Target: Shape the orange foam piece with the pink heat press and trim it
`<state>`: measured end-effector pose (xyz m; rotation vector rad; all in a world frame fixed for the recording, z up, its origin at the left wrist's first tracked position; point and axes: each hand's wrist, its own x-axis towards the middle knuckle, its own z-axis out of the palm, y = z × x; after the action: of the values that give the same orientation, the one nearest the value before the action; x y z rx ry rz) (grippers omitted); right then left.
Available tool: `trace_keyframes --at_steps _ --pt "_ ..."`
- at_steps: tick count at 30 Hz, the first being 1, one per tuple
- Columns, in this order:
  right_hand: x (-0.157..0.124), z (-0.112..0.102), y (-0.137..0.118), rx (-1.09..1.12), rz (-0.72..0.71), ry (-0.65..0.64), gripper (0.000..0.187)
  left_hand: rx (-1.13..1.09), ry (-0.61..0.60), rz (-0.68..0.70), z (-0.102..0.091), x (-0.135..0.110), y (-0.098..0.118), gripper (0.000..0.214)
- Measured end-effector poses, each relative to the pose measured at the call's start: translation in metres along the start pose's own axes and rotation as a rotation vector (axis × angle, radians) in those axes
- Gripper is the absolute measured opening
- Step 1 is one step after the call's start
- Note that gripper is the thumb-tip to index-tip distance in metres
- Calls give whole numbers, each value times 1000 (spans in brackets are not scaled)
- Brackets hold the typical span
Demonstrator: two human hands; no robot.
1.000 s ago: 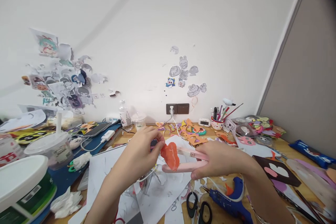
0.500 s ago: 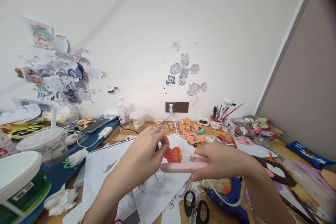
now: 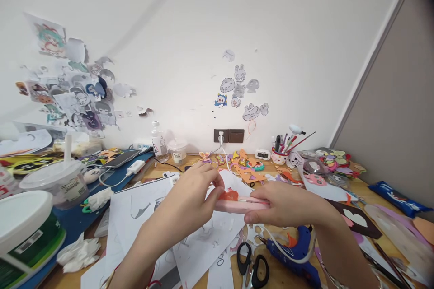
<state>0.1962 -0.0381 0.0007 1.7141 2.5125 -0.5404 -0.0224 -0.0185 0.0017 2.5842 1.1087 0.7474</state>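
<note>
My left hand (image 3: 198,192) pinches the left edge of a small orange piece (image 3: 231,195), which looks like foam or felt. Around the right side is my right hand (image 3: 271,203), its thumb below and fingers above a long pink two-jawed tool (image 3: 232,206); the tool's exact kind I cannot tell. Its jaws are pressed close together at the orange piece, whose upper part shows above the pink edge. Both hands are over white drawn-on paper sheets (image 3: 200,253). Black-handled scissors (image 3: 252,271) and a blue glue gun (image 3: 294,253) lie below my right hand.
Left stand a green-and-white tub (image 3: 27,239), a lidded plastic cup (image 3: 57,180) and crumpled tissue (image 3: 79,254). Orange cut-out scraps (image 3: 249,172), a small clock (image 3: 262,154) and a pen cup (image 3: 280,157) sit at the back. A white cable (image 3: 225,158) runs from the wall socket.
The pink tool's jaws, apart before, have closed together at the orange piece. My left hand has shifted slightly right; the view has moved a little.
</note>
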Motion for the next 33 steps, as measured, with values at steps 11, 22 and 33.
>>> trace_keyframes --at_steps 11,22,33 --pt "-2 -7 1 168 -58 94 47 -155 101 -52 -8 -4 -7 28" --pt "-4 -14 -2 495 -123 -26 44 -309 35 -81 -27 1 -17 24" --pt "12 1 -11 152 141 775 62 -344 206 -227 -20 2 -8 30"
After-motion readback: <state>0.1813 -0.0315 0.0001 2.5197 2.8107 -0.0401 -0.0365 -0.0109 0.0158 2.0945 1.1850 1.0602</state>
